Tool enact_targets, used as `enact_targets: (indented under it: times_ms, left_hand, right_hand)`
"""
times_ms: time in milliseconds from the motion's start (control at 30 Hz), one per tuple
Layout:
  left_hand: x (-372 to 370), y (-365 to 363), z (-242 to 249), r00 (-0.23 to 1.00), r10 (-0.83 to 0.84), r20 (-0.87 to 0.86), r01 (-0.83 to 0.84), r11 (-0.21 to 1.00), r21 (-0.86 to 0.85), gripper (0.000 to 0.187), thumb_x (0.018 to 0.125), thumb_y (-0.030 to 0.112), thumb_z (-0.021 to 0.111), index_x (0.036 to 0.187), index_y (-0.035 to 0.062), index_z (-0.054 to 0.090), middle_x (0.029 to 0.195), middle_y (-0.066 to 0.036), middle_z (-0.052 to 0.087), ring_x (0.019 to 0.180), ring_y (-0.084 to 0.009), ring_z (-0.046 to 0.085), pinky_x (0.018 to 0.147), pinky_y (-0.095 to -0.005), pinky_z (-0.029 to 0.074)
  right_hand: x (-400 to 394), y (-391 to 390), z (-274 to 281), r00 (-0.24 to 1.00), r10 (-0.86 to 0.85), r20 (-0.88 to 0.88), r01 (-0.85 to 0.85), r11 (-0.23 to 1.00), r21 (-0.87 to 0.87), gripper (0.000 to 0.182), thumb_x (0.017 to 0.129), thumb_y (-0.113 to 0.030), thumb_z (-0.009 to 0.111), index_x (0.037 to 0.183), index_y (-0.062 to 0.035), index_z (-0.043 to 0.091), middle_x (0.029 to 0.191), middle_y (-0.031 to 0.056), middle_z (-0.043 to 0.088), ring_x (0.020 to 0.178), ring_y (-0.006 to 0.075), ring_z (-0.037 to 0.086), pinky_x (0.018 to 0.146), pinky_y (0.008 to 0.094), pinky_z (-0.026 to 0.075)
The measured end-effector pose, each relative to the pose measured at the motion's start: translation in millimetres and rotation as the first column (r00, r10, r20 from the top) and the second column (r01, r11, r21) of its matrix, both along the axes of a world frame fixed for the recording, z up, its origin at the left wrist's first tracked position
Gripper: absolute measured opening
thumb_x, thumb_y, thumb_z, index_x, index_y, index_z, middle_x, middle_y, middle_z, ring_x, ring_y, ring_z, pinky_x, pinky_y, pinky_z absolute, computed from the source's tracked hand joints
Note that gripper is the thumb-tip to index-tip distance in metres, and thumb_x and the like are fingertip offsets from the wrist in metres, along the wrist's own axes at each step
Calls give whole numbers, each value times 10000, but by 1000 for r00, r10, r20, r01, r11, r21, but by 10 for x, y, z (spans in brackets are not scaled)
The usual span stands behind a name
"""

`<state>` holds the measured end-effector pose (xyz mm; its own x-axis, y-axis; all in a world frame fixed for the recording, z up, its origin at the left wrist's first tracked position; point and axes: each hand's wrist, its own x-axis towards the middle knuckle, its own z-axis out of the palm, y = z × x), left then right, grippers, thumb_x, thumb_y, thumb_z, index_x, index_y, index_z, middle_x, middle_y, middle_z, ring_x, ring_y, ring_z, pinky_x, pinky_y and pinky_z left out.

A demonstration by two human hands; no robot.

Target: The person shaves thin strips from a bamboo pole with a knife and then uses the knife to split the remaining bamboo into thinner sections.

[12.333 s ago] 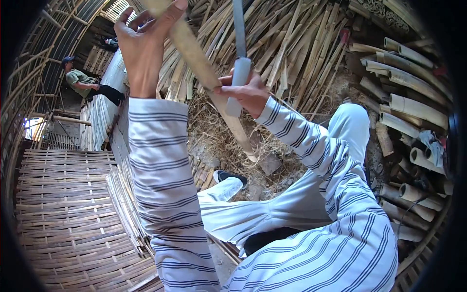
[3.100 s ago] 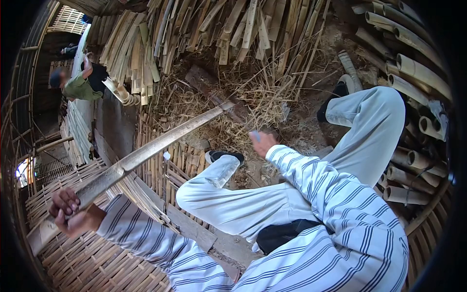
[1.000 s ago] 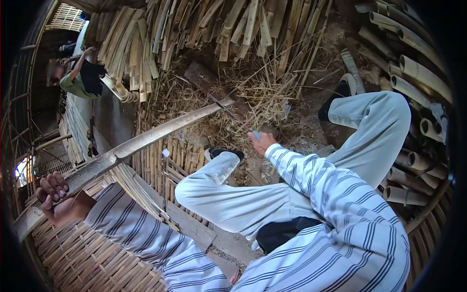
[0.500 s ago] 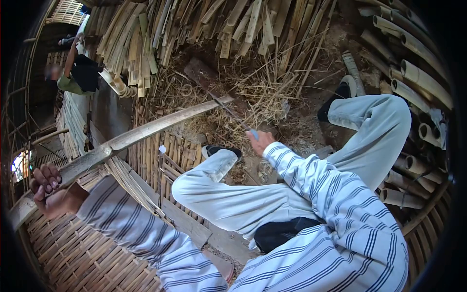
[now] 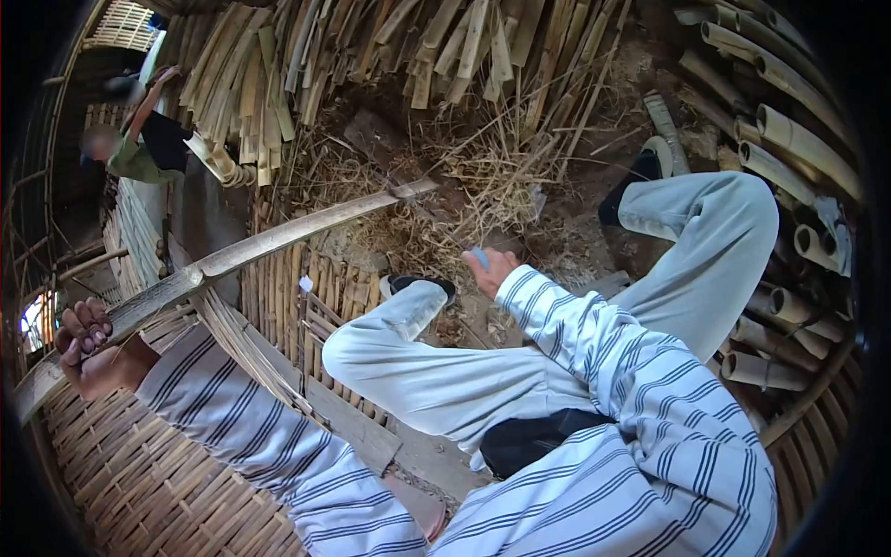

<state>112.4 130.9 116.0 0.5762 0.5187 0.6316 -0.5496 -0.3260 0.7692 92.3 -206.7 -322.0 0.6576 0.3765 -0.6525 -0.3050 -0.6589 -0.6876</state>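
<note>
A long split bamboo strip (image 5: 269, 243) runs slantwise from the lower left to the middle of the view. My left hand (image 5: 85, 336) is closed around its near end, fingers curled over the top edge. The far end of the strip reaches over a heap of shavings, with a pale cut tip. My right hand (image 5: 498, 273) grips the light blue handle (image 5: 481, 258) of a knife in front of my legs. The thin, blurred blade points up and left toward the strip's far end.
Bundles of split bamboo slats (image 5: 445, 46) lie at the top. Shavings (image 5: 501, 176) cover the floor between my feet. Whole bamboo poles (image 5: 789, 139) are stacked on the right, and woven bamboo matting (image 5: 158, 473) lies lower left. A person in green (image 5: 139, 158) sits at upper left.
The whole scene has shifted slightly left in view. The knife's blade shows less plainly than before. The person in the background has changed arm and head position. Both my hands keep their hold.
</note>
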Motion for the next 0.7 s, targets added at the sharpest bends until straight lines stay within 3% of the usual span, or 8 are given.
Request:
enact_targets:
  times_ms: [33,133,167,267,367,433,533,700]
  left_hand:
    - [57,-220,-26,997,79,17,-79,997,-17,170,515,135,455,543,106,290,524,-41,289,430,-137,254,426,-264,249]
    - [15,-188,-1,1000,-13,13,13,1000,-4,168,521,137,458,538,109,293,528,-41,297,427,-136,267,425,-261,252]
    - [5,-202,-3,1000,-27,15,27,1000,-8,166,526,141,460,534,114,296,527,-39,300,426,-132,276,422,-256,252]
    - [-16,-368,-16,998,63,14,-63,998,-3,167,525,139,459,541,117,294,526,-37,305,426,-127,279,419,-252,251]
    - [35,-538,-26,995,99,11,-99,995,12,172,518,137,454,553,121,287,529,-31,283,424,-122,257,425,-254,248]
    - [-32,-627,16,999,49,-10,-49,999,3,173,519,136,447,561,119,280,534,-25,259,432,-120,240,439,-264,248]
    - [-170,-1114,107,942,324,86,-330,942,59,156,535,143,436,568,121,285,537,-21,259,432,-122,240,443,-264,248]
    - [-715,-1381,421,993,109,38,-110,993,36,184,508,112,427,564,130,252,554,-33,236,440,-130,212,419,-257,225]
  right_hand:
    - [-16,19,121,999,-7,43,2,993,120,627,870,-592,436,1123,-42,601,988,350,588,991,468,569,907,497,435]
    - [73,35,533,997,71,42,-75,990,115,610,872,-586,436,1106,-50,610,881,314,623,910,489,588,878,509,450]
    - [-19,58,361,995,-38,93,24,989,143,605,874,-584,435,1060,-44,634,831,281,640,868,495,596,865,500,460]
    - [-152,63,-821,996,-74,42,75,996,-40,560,895,-545,411,936,-43,656,881,232,651,852,447,609,850,464,457]
    - [64,-7,-672,1000,-21,24,22,998,-66,680,866,-603,416,1044,13,641,1004,318,605,1041,456,549,946,453,420]
    - [182,-39,-328,997,-45,-68,41,997,-61,719,863,-620,395,1062,31,627,1036,319,596,1074,449,529,968,443,405]
    - [282,-104,-32,995,-96,-40,94,994,-50,707,878,-618,350,1018,14,634,1005,296,610,1019,453,549,938,457,411]
    - [456,-544,454,983,-157,91,160,987,-32,615,904,-570,343,932,-29,635,921,267,624,932,455,566,872,465,419]
